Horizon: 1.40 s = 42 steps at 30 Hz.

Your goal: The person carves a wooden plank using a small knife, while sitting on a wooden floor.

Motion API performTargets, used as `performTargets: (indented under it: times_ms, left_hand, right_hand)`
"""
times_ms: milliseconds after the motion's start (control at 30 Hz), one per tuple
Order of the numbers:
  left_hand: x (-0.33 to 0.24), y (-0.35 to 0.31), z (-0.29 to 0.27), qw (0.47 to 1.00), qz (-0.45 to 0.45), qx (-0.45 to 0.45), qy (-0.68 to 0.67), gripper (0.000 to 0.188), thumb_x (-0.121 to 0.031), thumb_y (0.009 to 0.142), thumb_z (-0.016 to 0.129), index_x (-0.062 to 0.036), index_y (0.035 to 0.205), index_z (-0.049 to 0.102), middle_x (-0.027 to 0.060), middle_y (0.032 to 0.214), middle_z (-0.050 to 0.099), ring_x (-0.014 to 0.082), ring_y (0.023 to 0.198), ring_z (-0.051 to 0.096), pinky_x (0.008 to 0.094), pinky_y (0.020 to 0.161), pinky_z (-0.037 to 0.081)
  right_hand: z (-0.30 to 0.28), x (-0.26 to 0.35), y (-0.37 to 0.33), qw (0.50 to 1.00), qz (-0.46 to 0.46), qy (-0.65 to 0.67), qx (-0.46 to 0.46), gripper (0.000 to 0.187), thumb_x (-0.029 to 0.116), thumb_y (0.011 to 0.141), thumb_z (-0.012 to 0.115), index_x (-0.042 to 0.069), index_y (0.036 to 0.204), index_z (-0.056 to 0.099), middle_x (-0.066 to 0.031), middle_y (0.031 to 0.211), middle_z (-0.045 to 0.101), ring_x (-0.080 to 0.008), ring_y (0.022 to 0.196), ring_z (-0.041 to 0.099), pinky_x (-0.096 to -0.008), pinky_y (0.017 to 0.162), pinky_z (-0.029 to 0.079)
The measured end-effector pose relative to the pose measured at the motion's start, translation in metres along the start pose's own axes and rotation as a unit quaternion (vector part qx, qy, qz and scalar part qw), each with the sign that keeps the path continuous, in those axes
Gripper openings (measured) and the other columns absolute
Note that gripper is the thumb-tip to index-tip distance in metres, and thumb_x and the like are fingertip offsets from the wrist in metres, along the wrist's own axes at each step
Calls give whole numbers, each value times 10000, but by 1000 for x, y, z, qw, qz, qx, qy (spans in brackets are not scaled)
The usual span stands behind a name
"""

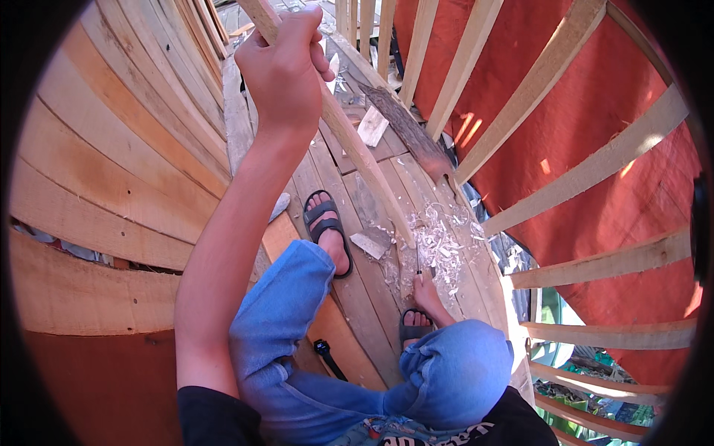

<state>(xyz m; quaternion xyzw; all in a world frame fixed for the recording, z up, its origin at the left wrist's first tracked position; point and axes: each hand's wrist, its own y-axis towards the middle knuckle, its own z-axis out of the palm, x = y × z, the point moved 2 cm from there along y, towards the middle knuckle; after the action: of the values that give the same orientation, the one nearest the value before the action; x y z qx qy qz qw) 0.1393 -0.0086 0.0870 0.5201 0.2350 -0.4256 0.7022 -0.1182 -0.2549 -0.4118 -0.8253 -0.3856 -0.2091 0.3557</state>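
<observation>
"What might go wrong with our stick?"

"It could twist in our left hand, which is curled around its upper part. Then the knife just beside its lower end might skid."

"Do we have that knife firmly?"

"Our right hand is closed round its handle; how tightly, we cannot tell. Our bare toes are near, so a slip might cut them."

"Which way do we have the stick pointing?"

"Its long axis slants from far left to near right, lower end toward us, by pale shavings on the plank floor. Whether that end touches down, we cannot tell."
</observation>
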Motion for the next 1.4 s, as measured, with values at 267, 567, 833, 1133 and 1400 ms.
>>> performTargets:
  times_ms: [267, 567, 833, 1133, 1400]
  left_hand:
    - [4, 6, -10, 997, 9, 68, -43, 292, -293, 859, 560, -57, 690, 524, 41, 510, 460, 130, 453, 475, 262, 469, 402]
    - [2, 7, -18, 995, -10, 94, -39, 257, -298, 897, 502, -86, 753, 488, 7, 546, 409, 118, 533, 440, 252, 574, 398]
    - [5, 12, -23, 992, -3, 93, -80, 270, -278, 860, 555, -54, 711, 531, 32, 527, 453, 110, 484, 479, 253, 469, 408]
    - [3, 8, -17, 998, 11, 37, -48, 282, -269, 829, 592, -36, 679, 541, 39, 526, 461, 118, 455, 468, 269, 452, 410]
    - [4, 8, -17, 999, 25, 14, -31, 280, -250, 824, 604, -30, 665, 535, 40, 523, 457, 119, 451, 466, 271, 450, 411]
  right_hand:
    - [-8, 68, -34, 990, -106, 53, -82, 439, 368, 987, 391, -37, 908, 539, -272, 780, 605, -431, 768, 608, -483, 677, 448]
    - [-4, 68, -31, 989, -40, 143, -9, 432, 379, 991, 389, -20, 982, 555, -235, 754, 611, -371, 716, 620, -449, 641, 460]
    - [-2, 62, -23, 944, 6, 328, 37, 409, 400, 1012, 348, 59, 832, 485, -24, 530, 425, -106, 416, 415, -278, 388, 333]
    - [-5, 66, -32, 925, 10, 373, 79, 408, 455, 1010, 314, 93, 871, 443, -11, 536, 403, -86, 382, 344, -235, 349, 287]
    - [-8, 66, -38, 934, 10, 350, 76, 428, 466, 1007, 310, 94, 851, 453, -3, 546, 431, -80, 385, 377, -224, 348, 304]
